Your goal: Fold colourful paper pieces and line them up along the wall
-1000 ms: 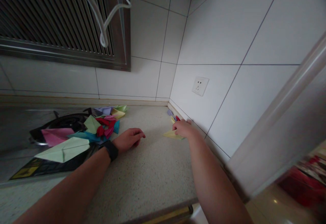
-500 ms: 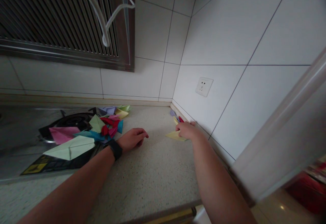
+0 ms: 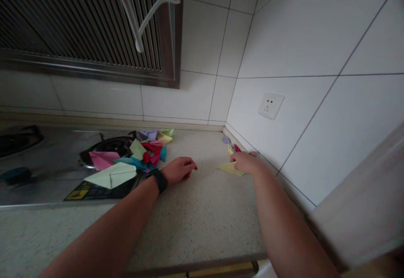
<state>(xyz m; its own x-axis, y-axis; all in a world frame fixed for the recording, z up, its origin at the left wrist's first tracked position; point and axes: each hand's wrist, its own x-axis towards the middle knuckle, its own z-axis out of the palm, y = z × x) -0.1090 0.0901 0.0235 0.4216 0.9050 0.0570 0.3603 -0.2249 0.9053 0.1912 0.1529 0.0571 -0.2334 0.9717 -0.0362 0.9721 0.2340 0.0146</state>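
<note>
My right hand [image 3: 246,162] is at the back right of the counter, by the tiled wall. Its fingers are curled down on a pale yellow, pointed piece of folded paper [image 3: 229,168]; the fingertips are partly hidden. Just beyond them lie a small red folded paper [image 3: 237,148] and a lilac one [image 3: 226,139]. My left hand [image 3: 180,170], with a black band at the wrist, rests on the counter, fingers loosely curled with nothing visible in them. Left of it is a heap of colourful folded papers, among them a pale green one [image 3: 112,176] and a pink one [image 3: 102,160].
The heap covers part of a gas stove [image 3: 57,164] with a black burner [image 3: 110,145]. A range hood [image 3: 94,38] with a hanging white cable [image 3: 139,38] is above. A socket [image 3: 271,106] sits on the right wall. The speckled counter [image 3: 195,223] ends at a front edge.
The view has turned a little to the left, so more of the stove shows. My right hand stays at the yellow folded paper, and my left hand keeps its curled pose on the counter.
</note>
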